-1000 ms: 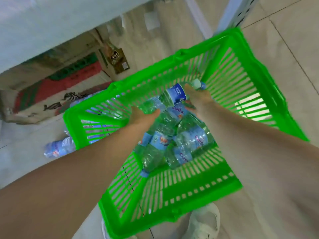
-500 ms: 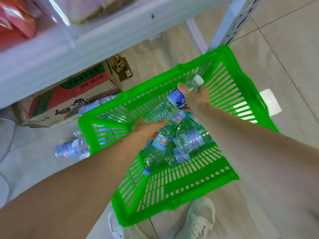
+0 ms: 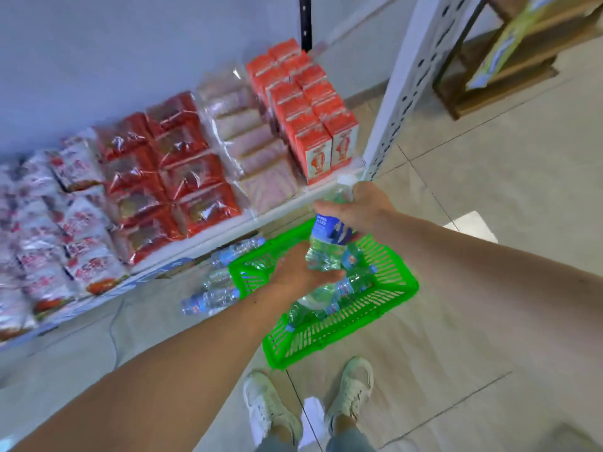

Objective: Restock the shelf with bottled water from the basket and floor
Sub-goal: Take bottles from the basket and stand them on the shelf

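I hold one clear water bottle point(image 3: 326, 236) with a blue label upright above the green basket point(image 3: 401, 288). My right hand point(image 3: 355, 207) grips its neck just under the white cap. My left hand point(image 3: 300, 272) cups the bottle's base from below. Several more bottles point(image 3: 329, 298) lie in the basket. Other bottles point(image 3: 212, 300) lie on the floor to the left of the basket, under the white shelf point(image 3: 228, 231).
The shelf holds red and white snack packs point(image 3: 169, 171) and red cartons point(image 3: 313, 125) at its right end, beside a perforated white upright point(image 3: 404, 93). A wooden rack point(image 3: 509, 53) stands at the far right. My shoes point(image 3: 270, 409) stand on the tiled floor behind the basket.
Both hands lifted the bottle out of the basket and turned it upright. My view rose from the basket up to the stocked shelf.
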### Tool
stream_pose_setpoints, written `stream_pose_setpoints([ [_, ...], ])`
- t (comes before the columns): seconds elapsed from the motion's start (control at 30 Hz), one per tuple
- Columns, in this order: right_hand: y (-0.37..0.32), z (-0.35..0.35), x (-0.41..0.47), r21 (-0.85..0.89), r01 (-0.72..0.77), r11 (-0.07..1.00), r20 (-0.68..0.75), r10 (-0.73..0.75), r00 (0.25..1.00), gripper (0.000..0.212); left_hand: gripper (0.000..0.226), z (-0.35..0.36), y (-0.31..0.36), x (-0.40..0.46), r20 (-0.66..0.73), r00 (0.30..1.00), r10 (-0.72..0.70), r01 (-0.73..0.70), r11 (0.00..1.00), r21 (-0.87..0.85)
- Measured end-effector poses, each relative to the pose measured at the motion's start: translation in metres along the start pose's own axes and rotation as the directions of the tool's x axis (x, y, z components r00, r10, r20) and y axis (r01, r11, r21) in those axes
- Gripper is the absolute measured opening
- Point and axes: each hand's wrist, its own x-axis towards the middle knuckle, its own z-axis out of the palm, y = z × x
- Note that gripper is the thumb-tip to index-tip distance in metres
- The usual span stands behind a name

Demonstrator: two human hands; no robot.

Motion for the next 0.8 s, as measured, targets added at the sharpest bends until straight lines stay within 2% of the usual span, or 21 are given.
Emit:
stream_pose_setpoints([
  [0.1, -0.051, -0.034, -0.056, -0.008, 0.069, 0.998, 0.019, -0.069, 0.997, 0.042, 0.047, -0.034, 0.046, -0.053, 0.061, 0.992, 0.114, -0.116, 0.993, 0.030],
  [0.2, -0.092, -0.064, -0.109, 0.064, 0.194, 0.979, 0.039, -0.197, 0.980, 0.019, 0.042, -0.068, 0.085, -0.103, 0.057, 0.981, 0.186, -0.181, 0.980, -0.083],
  [0.23, -0.103, -0.072, -0.126, 0.080, 0.236, 0.968, 0.044, -0.240, 0.970, 0.017, 0.040, -0.078, 0.097, -0.118, 0.042, 0.980, 0.192, -0.186, 0.975, -0.124],
  [0.4, -0.157, -0.097, -0.199, 0.172, 0.376, 0.911, 0.021, -0.385, 0.923, 0.025, 0.034, -0.126, 0.151, -0.181, -0.036, 0.962, 0.272, -0.273, 0.939, -0.210],
  [0.5, -0.193, -0.105, -0.236, 0.208, 0.395, 0.895, -0.029, -0.398, 0.917, 0.033, 0.029, -0.149, 0.183, -0.212, -0.084, 0.938, 0.337, -0.347, 0.905, -0.248],
  [0.57, -0.217, -0.111, -0.256, 0.227, 0.433, 0.873, -0.086, -0.424, 0.901, 0.025, 0.022, -0.163, 0.203, -0.231, -0.111, 0.916, 0.386, -0.402, 0.878, -0.261],
  [0.7, -0.264, -0.127, -0.293, 0.190, 0.498, 0.846, -0.188, -0.467, 0.864, 0.030, 0.018, -0.196, 0.236, -0.270, -0.150, 0.864, 0.481, -0.504, 0.829, -0.241],
  [0.8, -0.298, -0.140, -0.318, 0.133, 0.563, 0.816, -0.227, -0.528, 0.819, 0.024, 0.015, -0.222, 0.260, -0.293, -0.182, 0.831, 0.526, -0.555, 0.810, -0.190],
])
